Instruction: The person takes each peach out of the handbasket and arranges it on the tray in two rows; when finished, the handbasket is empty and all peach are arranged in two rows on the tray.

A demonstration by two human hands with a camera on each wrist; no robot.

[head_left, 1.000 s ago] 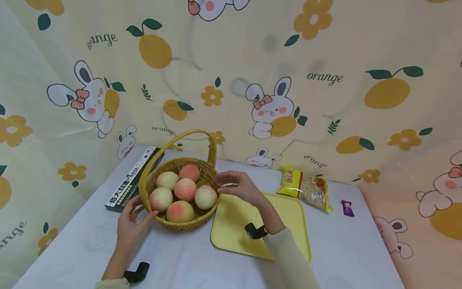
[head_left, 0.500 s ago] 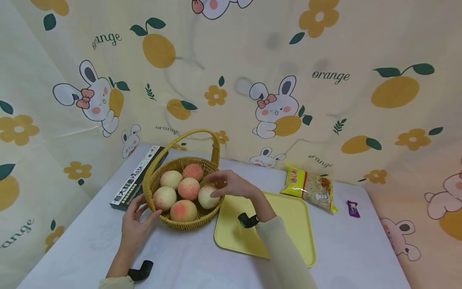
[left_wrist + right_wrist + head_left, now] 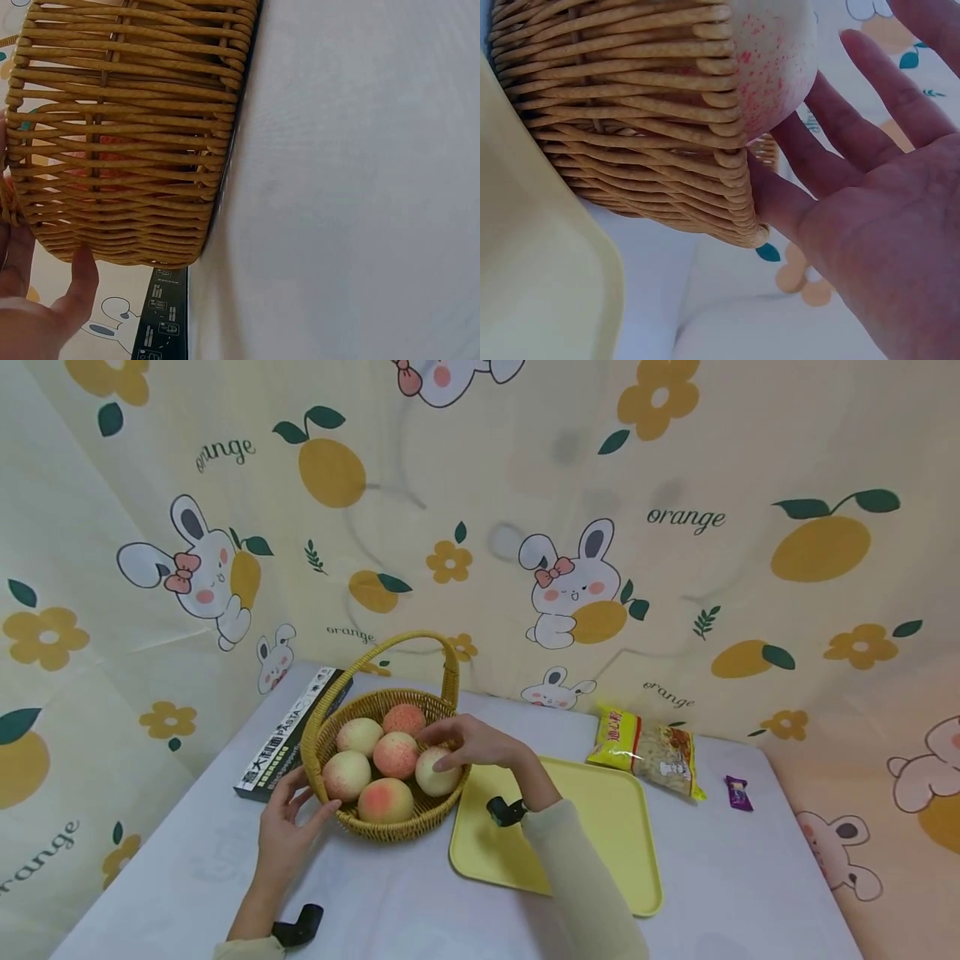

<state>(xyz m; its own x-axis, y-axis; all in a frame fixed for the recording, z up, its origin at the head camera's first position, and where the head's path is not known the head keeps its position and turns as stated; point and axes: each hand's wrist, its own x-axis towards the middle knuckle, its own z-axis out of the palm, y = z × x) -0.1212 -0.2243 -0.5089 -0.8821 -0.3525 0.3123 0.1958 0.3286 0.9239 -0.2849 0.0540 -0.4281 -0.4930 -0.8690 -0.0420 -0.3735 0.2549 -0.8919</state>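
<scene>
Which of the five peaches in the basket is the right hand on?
The pale peach at the basket's right edge, next to the yellow tray. The right hand's fingers rest on it; the other four lie untouched to its left.

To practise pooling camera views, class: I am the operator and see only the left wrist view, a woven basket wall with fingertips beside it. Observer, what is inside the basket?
Observer: The head view shows five peaches in the basket.
Operator: Where is the other hand?
Observer: The right hand reaches over the basket's rim, its fingers resting against the rightmost peach.
Operator: Is anything lying beyond the basket on that side?
Observer: A yellow tray lies on the table right beside the basket, with nothing on it.
</scene>
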